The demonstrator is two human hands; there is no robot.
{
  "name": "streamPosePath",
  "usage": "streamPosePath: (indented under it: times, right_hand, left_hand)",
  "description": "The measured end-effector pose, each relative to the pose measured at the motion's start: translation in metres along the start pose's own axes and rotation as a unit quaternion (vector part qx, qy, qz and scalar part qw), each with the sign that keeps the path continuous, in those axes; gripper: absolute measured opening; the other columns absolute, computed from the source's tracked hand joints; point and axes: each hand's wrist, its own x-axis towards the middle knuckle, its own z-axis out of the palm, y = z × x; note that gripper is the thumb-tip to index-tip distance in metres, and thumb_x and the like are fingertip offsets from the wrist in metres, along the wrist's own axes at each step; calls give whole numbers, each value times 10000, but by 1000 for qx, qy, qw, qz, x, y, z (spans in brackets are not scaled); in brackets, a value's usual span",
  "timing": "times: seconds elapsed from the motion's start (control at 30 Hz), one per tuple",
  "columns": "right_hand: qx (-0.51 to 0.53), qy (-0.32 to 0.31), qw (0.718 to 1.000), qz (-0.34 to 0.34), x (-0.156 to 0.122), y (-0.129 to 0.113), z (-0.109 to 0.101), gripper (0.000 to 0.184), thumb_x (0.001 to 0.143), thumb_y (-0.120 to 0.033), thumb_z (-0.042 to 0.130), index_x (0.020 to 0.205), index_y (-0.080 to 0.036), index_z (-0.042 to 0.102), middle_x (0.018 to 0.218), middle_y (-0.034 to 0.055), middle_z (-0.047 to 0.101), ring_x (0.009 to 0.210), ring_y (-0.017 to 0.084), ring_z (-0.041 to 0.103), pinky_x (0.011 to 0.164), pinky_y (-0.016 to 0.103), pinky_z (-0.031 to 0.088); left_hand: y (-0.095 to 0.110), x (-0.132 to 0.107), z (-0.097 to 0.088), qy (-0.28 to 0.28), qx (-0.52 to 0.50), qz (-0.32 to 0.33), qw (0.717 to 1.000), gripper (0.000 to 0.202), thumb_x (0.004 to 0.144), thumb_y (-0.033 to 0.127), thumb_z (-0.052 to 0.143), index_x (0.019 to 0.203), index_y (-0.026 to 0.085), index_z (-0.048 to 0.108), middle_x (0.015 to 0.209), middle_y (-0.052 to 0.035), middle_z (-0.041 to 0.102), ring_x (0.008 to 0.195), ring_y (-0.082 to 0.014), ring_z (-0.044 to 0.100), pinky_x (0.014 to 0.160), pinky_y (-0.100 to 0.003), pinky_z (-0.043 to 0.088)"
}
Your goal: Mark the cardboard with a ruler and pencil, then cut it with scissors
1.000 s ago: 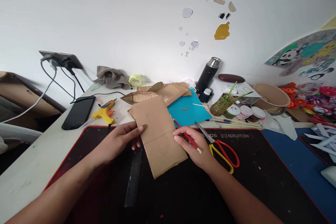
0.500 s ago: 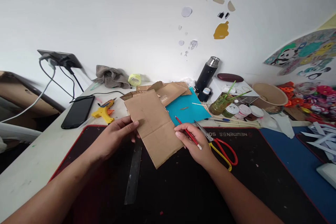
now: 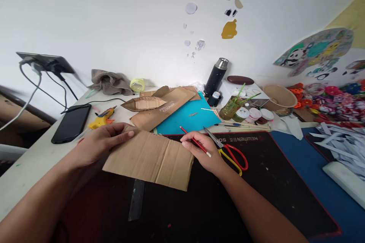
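Observation:
A rectangular piece of brown cardboard [image 3: 151, 159] with a crease across it is held above the black desk mat [image 3: 205, 209]. My left hand [image 3: 107, 142] is closed on its upper left edge, thumb on top. At the right edge, my right hand [image 3: 201, 150] has a red pencil [image 3: 199, 145] pinched in its fingers and also touches the cardboard. Scissors [image 3: 232, 155] with red and yellow handles lie just right of that hand. Partly under the cardboard lies a dark ruler [image 3: 137, 200].
Behind are a boat-shaped cardboard piece [image 3: 144, 103], printed cardboard [image 3: 168, 108] and a blue sheet [image 3: 185, 115]. A yellow glue gun [image 3: 101, 118] and a phone [image 3: 71, 123] lie left. A black flask [image 3: 216, 76], a jar with brushes [image 3: 229, 108] and paint pots [image 3: 253, 114] stand back right.
The cardboard has turned from slanting upright to lying nearly sideways and shifted left, uncovering the boat-shaped piece behind. The pencil stays in my right hand. The view has shifted slightly right.

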Motion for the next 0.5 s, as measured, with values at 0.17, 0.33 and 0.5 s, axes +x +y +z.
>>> streamPosePath:
  times: [0.17,0.33,0.5]
  right_hand:
    - [75,57,995,38,3,7,0,300,1030,-507,669,1121,-232,749,846,9,732,607,150,617,585,297,491]
    - [86,93,991,42,4,6,-1,373,1023,-572,687,1060,-207,753,869,39,756,589,140,592,541,288,451]
    - [80,75,993,47,4,5,1,395,1033,-599,674,1054,-215,767,863,40,758,598,148,600,540,290,453]
  left_hand:
    - [3,5,-8,143,-77,-37,986,509,630,608,991,850,211,760,662,12,697,544,-153,564,433,-203,381]
    - [-1,16,-2,195,-227,19,954,457,597,432,1034,868,207,742,776,20,726,669,-148,613,533,-200,532]
    - [-11,18,13,101,-262,-14,960,340,641,253,999,890,169,785,895,-63,775,735,-186,698,615,-253,645]
